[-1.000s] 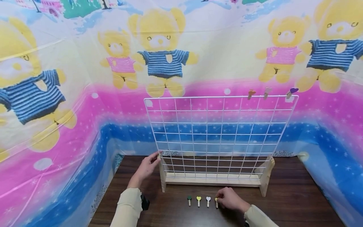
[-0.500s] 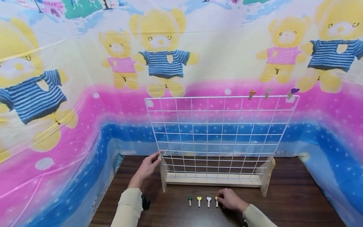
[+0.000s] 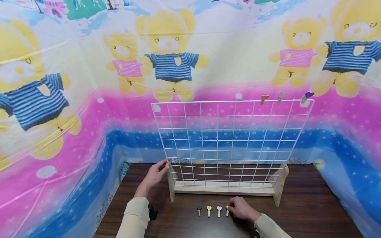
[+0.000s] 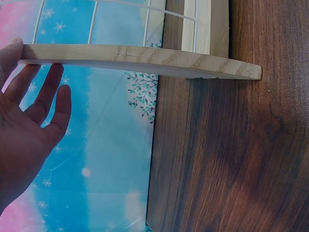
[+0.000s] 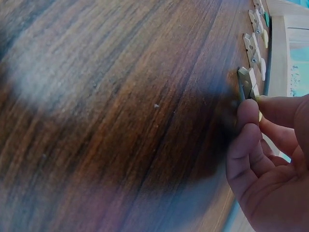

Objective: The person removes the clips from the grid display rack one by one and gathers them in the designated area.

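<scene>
My right hand [image 3: 241,208] pinches a small wooden clothespin [image 5: 247,79] between thumb and fingertips. Its yellow heart is mostly covered by the fingers. To its left on the table lie three more heart clothespins in a row: a white one [image 3: 219,211], a yellow one [image 3: 209,211] and a dark green one [image 3: 199,210]. My left hand [image 3: 155,175] holds the left wooden upright [image 4: 140,54] of a white wire grid rack [image 3: 218,129], thumb on one side and fingers on the other. Along the rack's top wire sit an orange clothespin [image 3: 263,98], a pale pink one [image 3: 280,97] and a purple one [image 3: 308,96].
The rack stands on a pale wooden base bar [image 3: 223,190] across the dark wood table [image 3: 178,221]. Behind and at both sides hangs a cloth [image 3: 232,59] printed with bears. A right wooden upright [image 3: 280,185] holds the grid's other end.
The right hand's fingers shift very slightly at the yellow heart clothespin. Otherwise the left hand, rack and other clothespins stay in place.
</scene>
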The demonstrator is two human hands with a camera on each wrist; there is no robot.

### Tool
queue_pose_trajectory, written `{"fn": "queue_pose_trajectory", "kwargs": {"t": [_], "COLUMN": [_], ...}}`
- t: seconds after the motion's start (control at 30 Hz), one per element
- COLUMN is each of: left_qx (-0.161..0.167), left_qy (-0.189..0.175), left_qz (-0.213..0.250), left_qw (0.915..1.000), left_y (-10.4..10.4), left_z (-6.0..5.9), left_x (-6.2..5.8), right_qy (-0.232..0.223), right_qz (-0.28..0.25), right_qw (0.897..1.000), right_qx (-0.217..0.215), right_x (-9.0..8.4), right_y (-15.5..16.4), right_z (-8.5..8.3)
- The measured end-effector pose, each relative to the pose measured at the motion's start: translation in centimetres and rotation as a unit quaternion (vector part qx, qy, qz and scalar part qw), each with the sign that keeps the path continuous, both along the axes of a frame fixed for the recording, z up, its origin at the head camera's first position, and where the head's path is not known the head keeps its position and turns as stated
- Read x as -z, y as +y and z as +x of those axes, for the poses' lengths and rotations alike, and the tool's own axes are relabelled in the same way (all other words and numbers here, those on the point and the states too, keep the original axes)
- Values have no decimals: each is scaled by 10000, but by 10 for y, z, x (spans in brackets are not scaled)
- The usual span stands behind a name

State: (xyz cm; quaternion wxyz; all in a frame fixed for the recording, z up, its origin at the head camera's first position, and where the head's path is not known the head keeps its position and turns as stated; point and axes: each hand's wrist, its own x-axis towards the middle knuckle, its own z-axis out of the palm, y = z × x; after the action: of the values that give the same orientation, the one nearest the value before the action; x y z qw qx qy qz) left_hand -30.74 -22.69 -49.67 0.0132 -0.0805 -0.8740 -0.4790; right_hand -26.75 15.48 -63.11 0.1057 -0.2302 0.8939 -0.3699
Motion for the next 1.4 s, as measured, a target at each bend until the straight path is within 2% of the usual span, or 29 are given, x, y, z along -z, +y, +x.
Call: {"fn": "queue_pose_trajectory", "kwargs": {"t": [0.4,0.63,0.87,1.03,1.4], "left_qx": [-11,-52,-53,-28,-54], "left_qy": [89,84,46,41,-2], "left_qz": [-6,-104,-75,-61,-47], "left_qw": [10000,9999,9999,10000,10000], "left_y": [1,1,1,1,1], "left_z": [0,0,0,1,1], "left_x": [0,0,0,0,-1], "right_qy": [316,431,1123,1174,1773], "right_qz": [99,137,301,334,493], "right_qw": [9994,9989,9931,9921,9824], "right_qx": [56,79,126,291,329], "right_x": [-3,-18,-46,-71,-149], "right_y": [3,15,26,31,40], "right_z": [1,-7,-12,-12,-9]}}
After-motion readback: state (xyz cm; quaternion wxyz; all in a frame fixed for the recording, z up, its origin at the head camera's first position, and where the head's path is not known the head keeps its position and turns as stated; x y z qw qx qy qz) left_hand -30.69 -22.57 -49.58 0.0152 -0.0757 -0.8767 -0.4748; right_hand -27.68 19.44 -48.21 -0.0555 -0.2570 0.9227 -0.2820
